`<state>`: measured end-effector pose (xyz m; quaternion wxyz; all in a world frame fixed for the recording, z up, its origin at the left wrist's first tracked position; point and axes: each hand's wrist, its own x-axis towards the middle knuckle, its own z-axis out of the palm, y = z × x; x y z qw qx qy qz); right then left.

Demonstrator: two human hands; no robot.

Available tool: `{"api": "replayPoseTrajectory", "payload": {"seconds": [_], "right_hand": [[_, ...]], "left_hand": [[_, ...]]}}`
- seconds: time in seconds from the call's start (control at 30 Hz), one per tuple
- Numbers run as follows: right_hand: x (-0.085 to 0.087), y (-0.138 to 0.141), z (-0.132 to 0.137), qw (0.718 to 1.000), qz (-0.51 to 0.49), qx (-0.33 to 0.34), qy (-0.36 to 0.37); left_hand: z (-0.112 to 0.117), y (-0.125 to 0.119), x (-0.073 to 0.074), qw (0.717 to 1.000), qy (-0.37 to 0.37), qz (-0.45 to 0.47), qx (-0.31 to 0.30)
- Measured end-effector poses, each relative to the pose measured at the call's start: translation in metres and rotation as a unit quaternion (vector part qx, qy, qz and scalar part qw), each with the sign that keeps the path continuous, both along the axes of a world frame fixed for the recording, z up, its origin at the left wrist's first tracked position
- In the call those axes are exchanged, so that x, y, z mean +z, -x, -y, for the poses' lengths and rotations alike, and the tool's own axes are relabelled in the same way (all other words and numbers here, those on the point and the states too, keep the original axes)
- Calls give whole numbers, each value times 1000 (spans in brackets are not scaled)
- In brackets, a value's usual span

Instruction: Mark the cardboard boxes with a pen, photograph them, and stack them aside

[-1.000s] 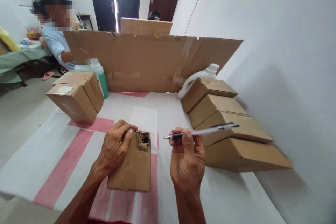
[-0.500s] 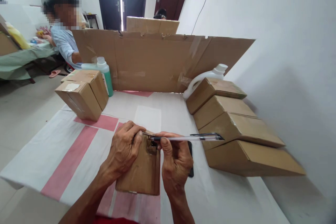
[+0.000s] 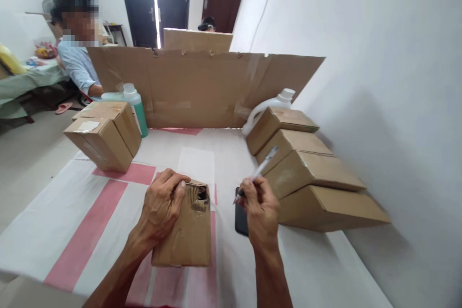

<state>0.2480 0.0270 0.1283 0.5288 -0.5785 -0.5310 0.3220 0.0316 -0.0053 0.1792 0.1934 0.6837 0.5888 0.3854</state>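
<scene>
A small cardboard box [image 3: 187,236] lies on the white and pink cloth in front of me, with a torn hole near its far end. My left hand [image 3: 161,204] is wrapped over the box's far left corner and holds it down. Beside the box, my right hand [image 3: 260,211] is closed on a clear pen [image 3: 257,171], tip pointing down and left, a short way off the hole. A black phone [image 3: 240,219] lies flat on the cloth under my right hand.
A row of cardboard boxes [image 3: 306,178] leans along the right wall. Two more boxes [image 3: 104,134] stand at the left with a green bottle [image 3: 134,106]. A white jug [image 3: 267,106] and a cardboard screen [image 3: 202,86] stand behind. A seated person [image 3: 77,57] is beyond, left.
My right hand has drawn the pen back out of the box's hole and to the right, turning it more upright. My left hand stays on the box.
</scene>
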Motion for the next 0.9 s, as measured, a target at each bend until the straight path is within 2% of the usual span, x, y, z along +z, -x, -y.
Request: {"api": "replayPoseTrajectory", "payload": {"seconds": [0.07,0.13,0.23,0.3,0.4,0.53,0.63,0.8,0.9], "right_hand": [[-23,-7,-17,983,161,6,94],[-49,-6,-29,952,259,16,165],[-81,7,-33,922,314,11,225],[-91,14,-26,907,340,11,250],[-90,11,-11,895,364,6,257],[-83,-21,10,876,389,-73,277],[-86,-45,16,864,376,-106,317],[-98,-57,3,886,286,-118,344],[-102,-51,-1,920,191,-94,330]], "left_hand": [[0,2,0,1000,-1,2,-1],[-1,4,-1,1000,-6,1,-3],[-2,7,-3,1000,-11,1,-5],[-2,8,-4,1000,-12,3,-7],[-2,8,-3,1000,-4,1,-8],[-2,7,-3,1000,5,3,-10],[-3,6,-3,1000,4,7,-12],[0,6,-5,1000,1,14,-16],[4,5,-6,1000,-6,20,-13]]}}
